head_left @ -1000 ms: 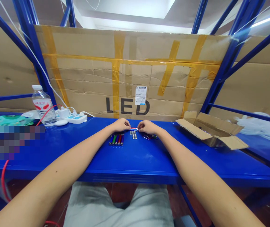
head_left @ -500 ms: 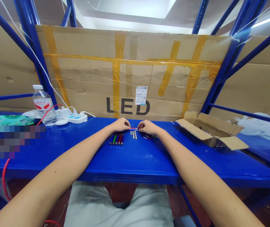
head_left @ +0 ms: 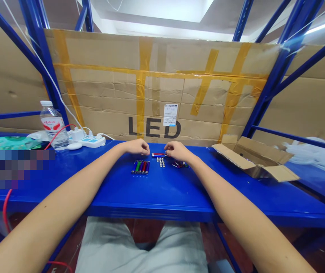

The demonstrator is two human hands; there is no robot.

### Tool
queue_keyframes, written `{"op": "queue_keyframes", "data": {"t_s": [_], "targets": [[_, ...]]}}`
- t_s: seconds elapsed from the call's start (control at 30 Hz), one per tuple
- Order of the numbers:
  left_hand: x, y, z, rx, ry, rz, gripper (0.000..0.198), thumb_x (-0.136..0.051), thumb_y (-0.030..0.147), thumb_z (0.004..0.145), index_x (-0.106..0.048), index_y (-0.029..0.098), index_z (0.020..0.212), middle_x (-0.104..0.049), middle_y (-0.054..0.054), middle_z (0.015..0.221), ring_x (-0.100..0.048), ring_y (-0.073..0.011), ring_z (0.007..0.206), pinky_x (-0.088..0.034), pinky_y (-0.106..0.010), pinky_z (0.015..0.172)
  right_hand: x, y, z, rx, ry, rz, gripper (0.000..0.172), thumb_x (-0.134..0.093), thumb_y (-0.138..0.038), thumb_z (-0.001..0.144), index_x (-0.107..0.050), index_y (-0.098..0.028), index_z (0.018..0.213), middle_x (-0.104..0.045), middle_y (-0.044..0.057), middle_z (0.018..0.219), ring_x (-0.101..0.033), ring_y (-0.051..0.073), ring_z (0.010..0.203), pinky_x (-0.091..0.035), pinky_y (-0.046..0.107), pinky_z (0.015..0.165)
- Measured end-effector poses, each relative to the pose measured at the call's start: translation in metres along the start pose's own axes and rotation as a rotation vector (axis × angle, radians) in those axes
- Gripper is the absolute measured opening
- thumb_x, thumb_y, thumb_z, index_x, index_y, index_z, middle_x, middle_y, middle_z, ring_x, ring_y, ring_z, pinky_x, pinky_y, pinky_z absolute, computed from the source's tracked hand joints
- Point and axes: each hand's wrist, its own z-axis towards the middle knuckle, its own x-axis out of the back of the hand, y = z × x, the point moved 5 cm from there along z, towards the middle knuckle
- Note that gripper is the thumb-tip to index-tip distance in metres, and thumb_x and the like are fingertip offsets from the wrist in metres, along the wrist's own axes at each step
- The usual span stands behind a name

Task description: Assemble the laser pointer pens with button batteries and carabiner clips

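Note:
My left hand (head_left: 141,147) is held just above the table, left of two slim metallic tubes (head_left: 158,155), one red and one blue, lying side by side. Its fingers are curled together; anything between them is hidden. At the tubes' right end, my right hand (head_left: 177,151) has thumb and fingers closed, seemingly on the end of a tube. A row of slim coloured tubes (head_left: 140,167), in blue, green, red and purple, lies below my left hand. Several small round silver pieces (head_left: 160,162) are laid out in the middle. Beside them, under my right hand, is a small heap of shiny coloured parts (head_left: 180,164).
An opened cardboard box (head_left: 253,157) stands at the right of the blue table (head_left: 151,193). Leftward are a water bottle (head_left: 53,127), a white power strip (head_left: 92,141) and a green packet (head_left: 13,143). A large cardboard panel (head_left: 102,91) closes off the back.
My left hand has moved left, away from the two tubes, uncovering their left end. My right hand has stayed nearly in place at their right end.

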Motion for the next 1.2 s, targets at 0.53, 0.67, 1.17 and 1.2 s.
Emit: {"op": "queue_keyframes", "data": {"t_s": [0.53, 0.67, 1.17, 1.2], "targets": [[-0.013, 0.012, -0.008, 0.015, -0.169, 0.036, 0.012, -0.065, 0.026, 0.064, -0.072, 0.018, 0.069, -0.060, 0.001, 0.058, -0.049, -0.0116, 0.056, -0.033, -0.023, 0.052, -0.027, -0.082, -0.036, 0.353, -0.283, -0.001, 0.030, -0.057, -0.012, 0.082, -0.079, -0.023, 0.100, -0.076, 0.003, 0.094, -0.066, 0.016, 0.085, -0.045, 0.023, 0.076], [-0.011, 0.006, -0.007, 0.051, -0.150, 0.050, 0.015, -0.067, 0.030, 0.063, -0.070, 0.017, 0.070, -0.059, 0.001, 0.057, -0.050, -0.0120, 0.056, -0.033, -0.024, 0.052, -0.027, -0.082, -0.036, 0.345, -0.303, 0.004, 0.026, -0.058, -0.014, 0.083, -0.078, -0.022, 0.097, -0.075, 0.003, 0.093, -0.064, 0.016, 0.082, -0.043, 0.023, 0.075], [-0.007, 0.037, -0.008, -0.108, 0.170, 0.234, 0.016, -0.057, 0.022, 0.074, -0.069, 0.015, 0.080, -0.070, -0.003, 0.077, -0.060, -0.0146, 0.072, -0.041, -0.024, 0.065, -0.006, -0.068, -0.047, 0.186, -0.703, 0.118, 0.007, -0.065, -0.018, 0.068, -0.059, -0.017, 0.072, -0.063, -0.002, 0.066, -0.055, 0.011, 0.060, -0.038, 0.022, 0.055], [-0.012, 0.044, -0.008, -0.134, 0.158, 0.257, 0.016, -0.057, 0.022, 0.074, -0.070, 0.015, 0.081, -0.070, -0.003, 0.076, -0.059, -0.0142, 0.070, -0.041, -0.025, 0.064, 0.004, -0.060, -0.046, 0.153, -0.719, 0.171, 0.008, -0.064, -0.019, 0.068, -0.060, -0.017, 0.074, -0.062, -0.002, 0.065, -0.055, 0.011, 0.059, -0.038, 0.022, 0.054]]}}
